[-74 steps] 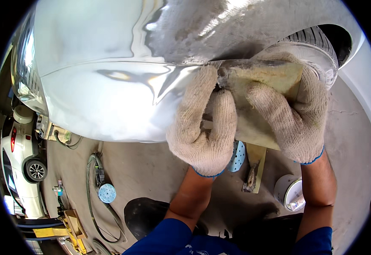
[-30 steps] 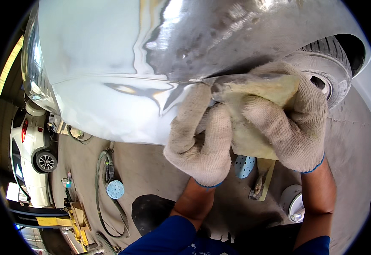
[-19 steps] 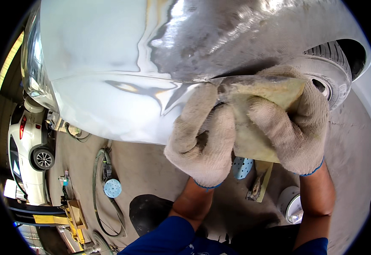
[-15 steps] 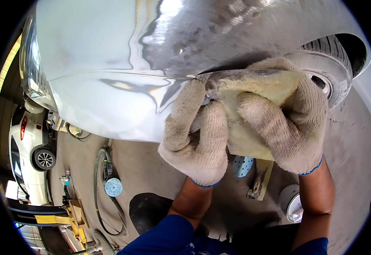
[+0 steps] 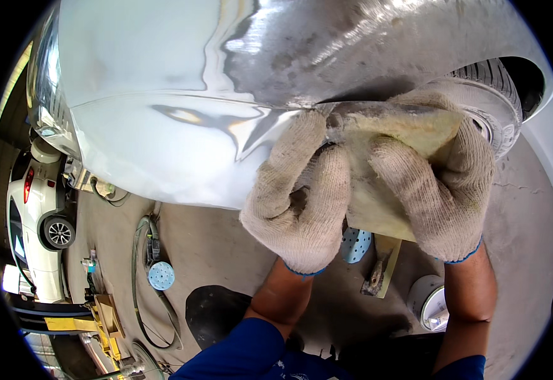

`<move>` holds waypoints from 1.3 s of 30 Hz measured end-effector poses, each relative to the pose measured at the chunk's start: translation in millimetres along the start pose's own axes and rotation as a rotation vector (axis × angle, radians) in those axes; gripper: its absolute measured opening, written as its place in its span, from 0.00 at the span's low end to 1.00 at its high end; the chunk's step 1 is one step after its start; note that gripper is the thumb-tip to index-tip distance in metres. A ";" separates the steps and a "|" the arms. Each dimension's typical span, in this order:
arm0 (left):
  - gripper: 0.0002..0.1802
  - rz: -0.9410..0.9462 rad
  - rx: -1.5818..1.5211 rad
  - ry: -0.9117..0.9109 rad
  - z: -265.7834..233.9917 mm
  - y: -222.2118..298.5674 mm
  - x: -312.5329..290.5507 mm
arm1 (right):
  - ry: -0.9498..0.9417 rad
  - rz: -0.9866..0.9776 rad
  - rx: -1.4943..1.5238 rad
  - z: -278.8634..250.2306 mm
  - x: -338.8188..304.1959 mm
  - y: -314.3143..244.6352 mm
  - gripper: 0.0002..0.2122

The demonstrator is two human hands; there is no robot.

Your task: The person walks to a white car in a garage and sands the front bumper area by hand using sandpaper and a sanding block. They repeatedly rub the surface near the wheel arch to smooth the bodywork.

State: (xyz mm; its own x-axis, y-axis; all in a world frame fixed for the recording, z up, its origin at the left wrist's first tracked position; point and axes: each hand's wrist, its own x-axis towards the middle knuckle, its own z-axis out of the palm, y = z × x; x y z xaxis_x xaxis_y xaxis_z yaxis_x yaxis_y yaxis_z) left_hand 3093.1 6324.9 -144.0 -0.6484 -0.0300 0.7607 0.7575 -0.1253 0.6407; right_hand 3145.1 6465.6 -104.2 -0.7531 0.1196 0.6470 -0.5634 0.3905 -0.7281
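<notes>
Both my hands wear off-white knit gloves and are closed on a pale yellow, stiff-looking sheet [image 5: 377, 202] with grey smears along its upper edge. At the sheet's left edge, my left hand [image 5: 298, 202] has its fingers bent and pinching. My right hand [image 5: 447, 183] wraps the right side, with one finger lying across the face. The sheet's top edge lies close against a car body panel [image 5: 137, 158], by the seam below a bare grey metal patch [image 5: 327, 57]. What is behind the sheet is hidden.
Right of the sheet is a car wheel [image 5: 485, 107]. Below lie a blue perforated pad [image 5: 357, 245], a yellowish strip with a dark-stained tool [image 5: 377, 272], and a white bucket [image 5: 433, 304]. A hose-fed sander [image 5: 161, 276] rests on the floor at left. A white car [image 5: 39, 221] stands beyond.
Both hands and the sheet have shifted slightly right along the panel, with the grip unchanged. The whole view has also moved a little.
</notes>
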 end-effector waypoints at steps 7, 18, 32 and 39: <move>0.20 0.068 0.038 0.033 3.5 -2.9 -0.3 | -0.025 0.178 0.338 0.7 4.4 -1.3 0.16; 0.22 0.008 -0.125 0.047 1.7 -4.2 -1.8 | -0.023 -0.058 0.002 1.8 7.8 2.5 0.17; 0.20 -0.008 -0.164 0.084 -2.1 -2.7 3.9 | -0.044 -0.103 0.009 9.0 11.7 -4.7 0.15; 0.21 0.019 -0.074 0.020 -2.9 -1.2 3.6 | -0.019 0.010 0.070 9.2 4.5 -8.8 0.15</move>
State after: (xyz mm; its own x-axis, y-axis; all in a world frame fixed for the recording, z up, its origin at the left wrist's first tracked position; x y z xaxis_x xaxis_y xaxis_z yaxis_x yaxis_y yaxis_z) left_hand 3089.7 6322.1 -142.3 -0.6362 -0.0523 0.7698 0.7622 -0.1975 0.6165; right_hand 3143.6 6454.3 -97.0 -0.7645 0.1054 0.6359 -0.5779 0.3249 -0.7486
